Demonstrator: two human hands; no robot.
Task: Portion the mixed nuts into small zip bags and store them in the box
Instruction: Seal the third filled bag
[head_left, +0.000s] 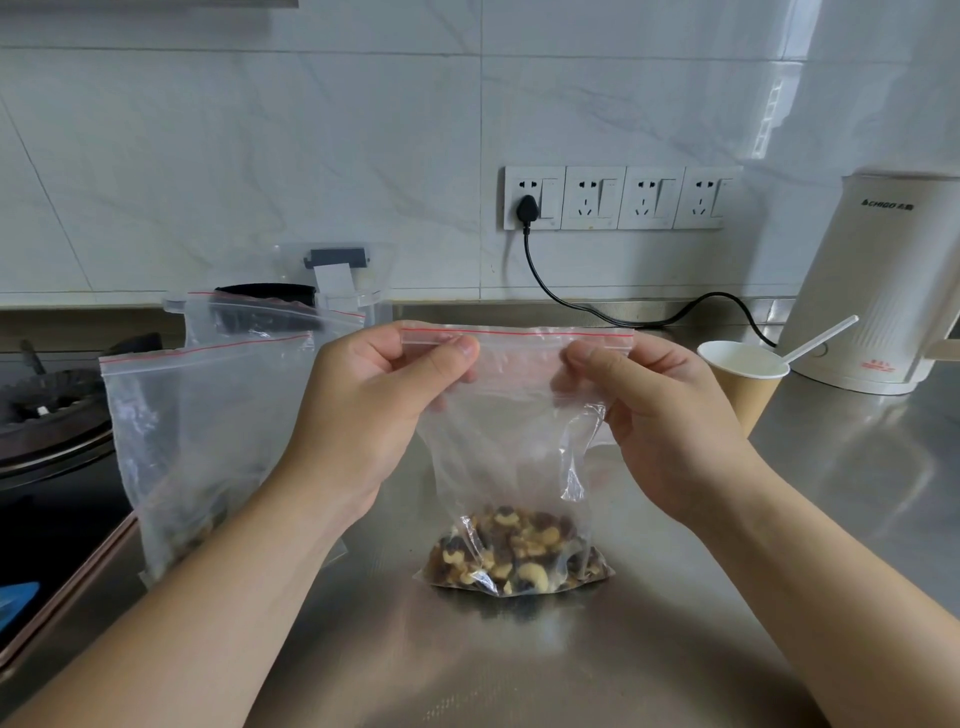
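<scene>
A clear zip bag (511, 447) with a red line along its top stands upright on the steel counter, with mixed nuts (517, 553) pooled in its bottom. My left hand (379, 405) pinches the zip strip near its left end. My right hand (654, 415) pinches the same strip near its right end. A second zip bag (197, 447) with some nuts at its bottom stands to the left, partly hidden by my left forearm. Behind it stands a clear plastic box (332, 280) with more zip bags leaning at its front.
A paper cup (743, 379) with a white spoon stands right of the bag, and a cream kettle (878, 291) behind it. A black cord (571, 301) runs from the wall sockets along the counter's back. A gas hob (47, 415) lies at the left edge.
</scene>
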